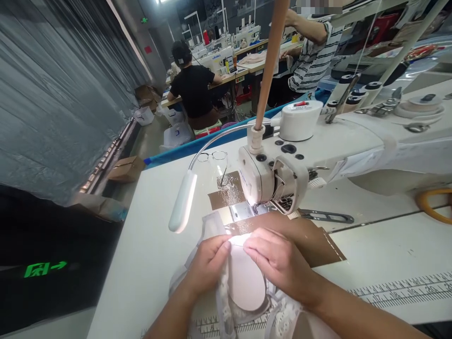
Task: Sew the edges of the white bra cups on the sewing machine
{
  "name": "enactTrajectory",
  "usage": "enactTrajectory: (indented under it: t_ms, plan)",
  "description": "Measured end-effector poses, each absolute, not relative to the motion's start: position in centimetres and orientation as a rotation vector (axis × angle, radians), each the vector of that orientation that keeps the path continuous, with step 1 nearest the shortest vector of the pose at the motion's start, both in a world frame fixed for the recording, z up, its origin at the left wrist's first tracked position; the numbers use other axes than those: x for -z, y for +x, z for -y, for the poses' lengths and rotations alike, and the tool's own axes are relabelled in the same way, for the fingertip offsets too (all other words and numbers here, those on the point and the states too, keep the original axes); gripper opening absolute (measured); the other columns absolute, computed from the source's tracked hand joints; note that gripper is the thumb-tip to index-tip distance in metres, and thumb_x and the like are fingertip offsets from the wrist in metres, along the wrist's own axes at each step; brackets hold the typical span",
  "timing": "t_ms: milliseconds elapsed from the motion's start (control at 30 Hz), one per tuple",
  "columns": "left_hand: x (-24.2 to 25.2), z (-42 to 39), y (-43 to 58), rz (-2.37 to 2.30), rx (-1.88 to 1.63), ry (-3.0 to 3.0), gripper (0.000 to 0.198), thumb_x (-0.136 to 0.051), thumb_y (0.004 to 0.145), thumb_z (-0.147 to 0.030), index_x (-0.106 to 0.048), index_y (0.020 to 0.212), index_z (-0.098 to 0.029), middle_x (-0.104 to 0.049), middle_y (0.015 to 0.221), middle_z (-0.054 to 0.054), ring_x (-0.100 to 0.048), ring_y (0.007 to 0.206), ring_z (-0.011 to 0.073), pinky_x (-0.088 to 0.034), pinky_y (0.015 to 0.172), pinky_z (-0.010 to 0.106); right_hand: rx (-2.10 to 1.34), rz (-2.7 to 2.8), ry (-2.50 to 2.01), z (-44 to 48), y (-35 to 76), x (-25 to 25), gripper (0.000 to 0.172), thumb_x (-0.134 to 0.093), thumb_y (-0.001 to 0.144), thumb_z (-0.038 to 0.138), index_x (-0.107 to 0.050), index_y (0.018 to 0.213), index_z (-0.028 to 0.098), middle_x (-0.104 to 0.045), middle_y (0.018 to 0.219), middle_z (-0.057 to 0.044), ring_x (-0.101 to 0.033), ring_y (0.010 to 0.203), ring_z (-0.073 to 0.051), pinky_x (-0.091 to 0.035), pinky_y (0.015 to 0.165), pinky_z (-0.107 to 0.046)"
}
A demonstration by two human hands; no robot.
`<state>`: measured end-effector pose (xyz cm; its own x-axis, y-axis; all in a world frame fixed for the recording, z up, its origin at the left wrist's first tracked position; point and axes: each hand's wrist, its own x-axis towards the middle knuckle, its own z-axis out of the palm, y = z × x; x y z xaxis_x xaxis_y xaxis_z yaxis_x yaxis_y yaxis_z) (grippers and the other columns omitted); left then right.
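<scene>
Both my hands, left (208, 263) and right (278, 259), pinch the pale padded cup (245, 280) at the bench's (388, 245) near edge; sewing machine head (271, 176) and lamp (181, 202) crowd just beyond, brown card (318, 240) beneath

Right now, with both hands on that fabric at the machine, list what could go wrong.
The left hand and right hand pinch the white padded fabric just short of the needle area, so fingertips could slip under it. The lace edge may bunch or catch. The lamp glares there, possibly hiding the seam.
</scene>
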<state>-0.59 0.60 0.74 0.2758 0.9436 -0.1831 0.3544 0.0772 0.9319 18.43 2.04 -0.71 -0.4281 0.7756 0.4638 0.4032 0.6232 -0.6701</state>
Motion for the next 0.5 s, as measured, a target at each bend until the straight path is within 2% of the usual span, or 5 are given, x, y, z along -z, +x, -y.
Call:
enactTrajectory:
  t_ms: [233,500]
  plan:
    - [-0.05,-0.79,-1.11,-1.222,-0.693,1.278,0.032,-0.043,0.091,-0.036,-0.066,0.100,-0.015,-0.063,0.080,0.004,-0.055,0.074,0.0171,-0.045,0.071,0.027,-0.501,2.130,-0.910,-1.73,17.90,1.51,0.027,-0.039,0.090,0.012,-0.063,0.078,0.015,-0.052,0.065,-0.004,-0.045,0.062,-0.015,-0.034,0.057,-0.028]
    - [-0.20,-0.67,-0.87,-1.234,-0.699,1.272,0.033,-0.044,0.091,-0.037,-0.067,0.098,-0.015,-0.065,0.081,0.004,-0.057,0.076,0.0183,-0.045,0.071,0.026,-0.448,2.162,-0.983,-1.76,17.77,1.74,0.030,-0.037,0.089,0.011,-0.061,0.070,0.015,-0.048,0.061,-0.003,-0.040,0.058,-0.015,-0.031,0.054,-0.029]
